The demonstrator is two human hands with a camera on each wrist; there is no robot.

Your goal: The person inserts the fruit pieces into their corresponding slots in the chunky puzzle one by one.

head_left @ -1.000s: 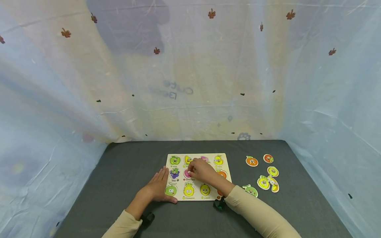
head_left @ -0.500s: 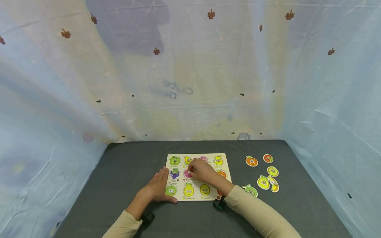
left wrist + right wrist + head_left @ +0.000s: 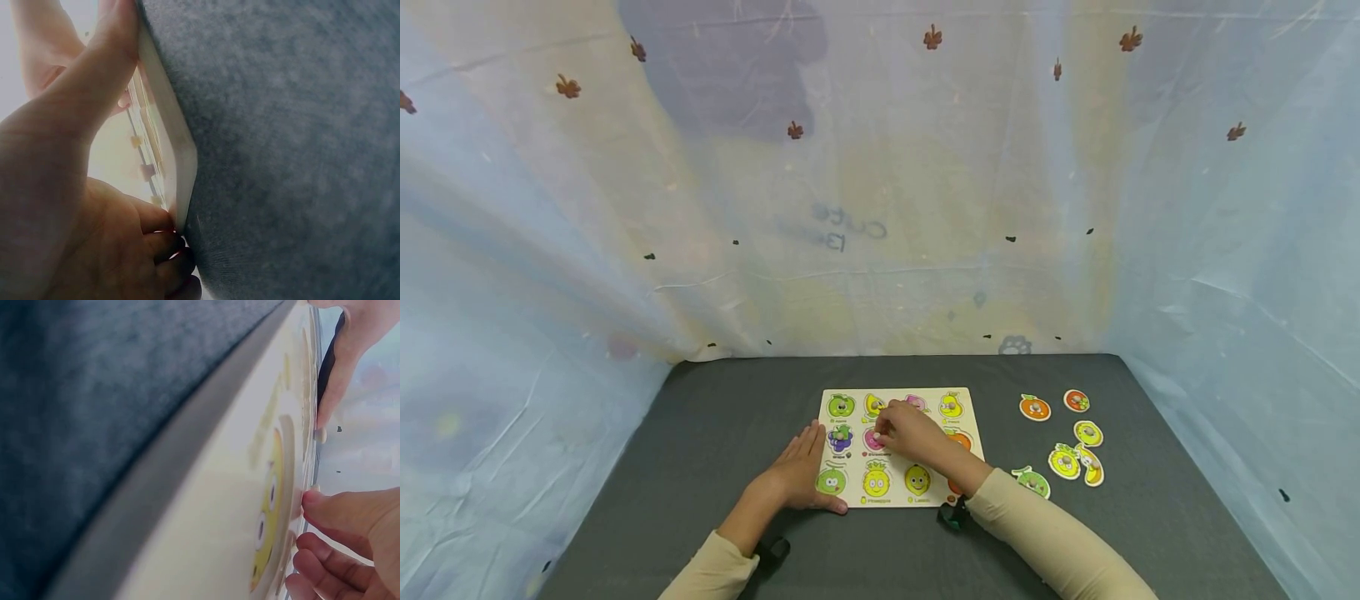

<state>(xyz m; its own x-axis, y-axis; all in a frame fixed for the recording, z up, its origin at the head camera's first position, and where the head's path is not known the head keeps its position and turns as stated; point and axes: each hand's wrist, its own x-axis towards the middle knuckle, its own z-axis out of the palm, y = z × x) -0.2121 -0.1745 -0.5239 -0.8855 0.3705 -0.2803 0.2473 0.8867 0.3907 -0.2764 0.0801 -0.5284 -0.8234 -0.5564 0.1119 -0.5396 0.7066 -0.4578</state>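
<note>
A cream fruit puzzle board [image 3: 895, 502] lies on the dark table. My left hand [image 3: 796, 472] rests along its left side, fingers straight, with the thumb at the near left corner. In the left wrist view, fingers [image 3: 172, 256] touch the board's edge. My right hand [image 3: 916, 437] reaches over the board's middle and pinches a pink fruit puzzle piece [image 3: 871, 439], which sits in the middle row and is partly hidden. In the right wrist view, the thumb [image 3: 340, 512] meets a small knob at the board's surface; the other fingers are curled.
Loose pieces lie to the right of the board: an orange [image 3: 1035, 408], a red-orange round one [image 3: 1077, 401], a yellow round one [image 3: 1087, 433], a yellow leafy one [image 3: 1063, 462], a banana [image 3: 1092, 468] and a green one [image 3: 1032, 482]. A pale curtain [image 3: 880, 292] stands behind.
</note>
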